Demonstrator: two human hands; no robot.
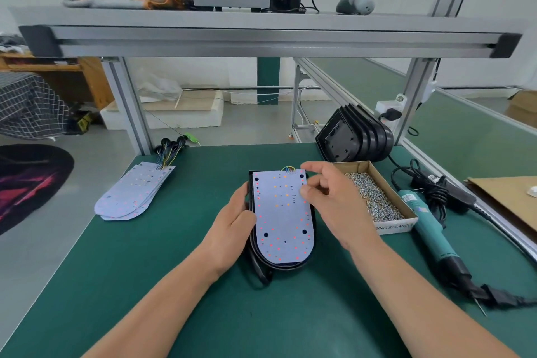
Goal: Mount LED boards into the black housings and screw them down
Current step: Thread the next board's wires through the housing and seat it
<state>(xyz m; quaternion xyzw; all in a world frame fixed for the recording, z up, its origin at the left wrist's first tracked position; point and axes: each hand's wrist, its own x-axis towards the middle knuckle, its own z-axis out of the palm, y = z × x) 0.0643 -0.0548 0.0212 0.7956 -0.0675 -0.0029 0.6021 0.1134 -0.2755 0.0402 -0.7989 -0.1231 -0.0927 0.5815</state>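
head view: mid frame, the led board (282,212) lies in the black housing (279,266). left hand (235,221) grips the housing's left edge to keep it steady. right hand (334,200) curls at the board's right edge; holding a screw? cannot tell. screw box (395,227) sits just right, handy.

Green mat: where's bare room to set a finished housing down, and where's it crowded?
Bare: the near-left mat between the spare LED board stack and the left forearm; also the far strip between that stack and the stacked black housings. Crowded: the right side, where the screw box, electric screwdriver and coiled cable sit close beside the right hand.
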